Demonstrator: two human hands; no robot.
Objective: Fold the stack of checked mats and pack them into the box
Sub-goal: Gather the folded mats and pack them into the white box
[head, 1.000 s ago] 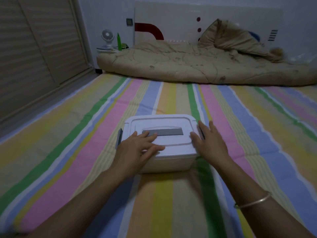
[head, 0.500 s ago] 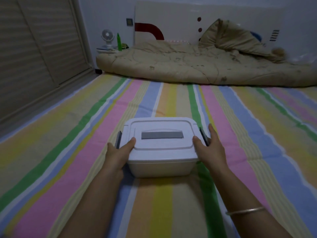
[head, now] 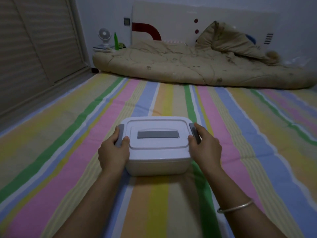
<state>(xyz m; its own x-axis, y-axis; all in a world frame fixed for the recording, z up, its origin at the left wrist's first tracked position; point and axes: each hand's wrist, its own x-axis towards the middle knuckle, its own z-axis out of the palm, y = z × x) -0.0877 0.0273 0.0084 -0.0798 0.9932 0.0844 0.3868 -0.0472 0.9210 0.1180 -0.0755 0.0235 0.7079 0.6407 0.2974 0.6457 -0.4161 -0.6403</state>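
Head view: one smooth white plastic box [head: 157, 152] with rounded corners is sitting shut near the middle of the soft striped sheet [head: 68, 152]. The left hand [head: 112, 152] is gripping the grey left clip [head: 120, 133]. The right hand [head: 206, 148] is gripping the grey right clip [head: 193, 130].

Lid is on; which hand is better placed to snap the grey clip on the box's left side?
Left. The left hand pinches the left clip, thumb on the lid; the right hand holds the right clip.
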